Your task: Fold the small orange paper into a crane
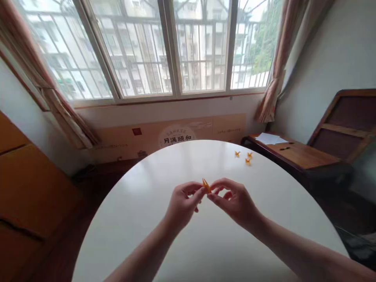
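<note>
A small orange folded-paper piece (pixel 206 186), narrow with two upright points, is held over the middle of the table. My left hand (pixel 185 199) pinches it from the left between thumb and fingers. From the right, the thumb and forefinger of my right hand (pixel 233 197) also close on it. Its lower part is partly hidden by the fingertips. Farther back on the table stand three little orange paper cranes: one at the left (pixel 237 154), one at the right (pixel 249 155) and one in front (pixel 248 161).
The round white table (pixel 141 207) fills the space before me. To its right is a low wooden table (pixel 305 154) with white paper (pixel 270 138) on it, beside a wooden-framed chair (pixel 343 117). Orange-brown furniture (pixel 20 188) stands at left, and a curtained window (pixel 173 51) lies ahead.
</note>
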A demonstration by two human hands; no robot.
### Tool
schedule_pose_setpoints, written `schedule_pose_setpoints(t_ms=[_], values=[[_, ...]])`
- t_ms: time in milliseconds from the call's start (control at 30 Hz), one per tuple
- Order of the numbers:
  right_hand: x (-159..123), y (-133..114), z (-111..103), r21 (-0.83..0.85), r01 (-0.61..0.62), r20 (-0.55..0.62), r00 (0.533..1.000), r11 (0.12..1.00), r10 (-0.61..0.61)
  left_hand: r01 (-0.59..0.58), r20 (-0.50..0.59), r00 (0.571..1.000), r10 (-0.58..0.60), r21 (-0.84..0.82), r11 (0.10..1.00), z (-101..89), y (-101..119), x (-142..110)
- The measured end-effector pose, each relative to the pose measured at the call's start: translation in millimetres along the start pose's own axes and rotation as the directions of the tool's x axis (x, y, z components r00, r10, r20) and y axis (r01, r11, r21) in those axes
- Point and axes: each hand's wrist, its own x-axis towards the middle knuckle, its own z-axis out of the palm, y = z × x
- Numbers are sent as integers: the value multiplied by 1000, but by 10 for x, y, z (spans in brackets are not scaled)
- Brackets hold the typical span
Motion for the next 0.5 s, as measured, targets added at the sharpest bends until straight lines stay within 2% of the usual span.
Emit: schedule_pose_setpoints(t_ms=[200,400,500], values=[[30,34,1,-30,-15,-21,1000,999,14,-51,10,999,51,49,997,17,-50,4],[23,62,-12,-135,59,-13,998,989,-61,-138,-20,989,146,234,962,17,-90,-13],[26,87,-1,-105,31,-20,999,994,-33,-182,-31,980,199,288,940,29,-93,-18]])
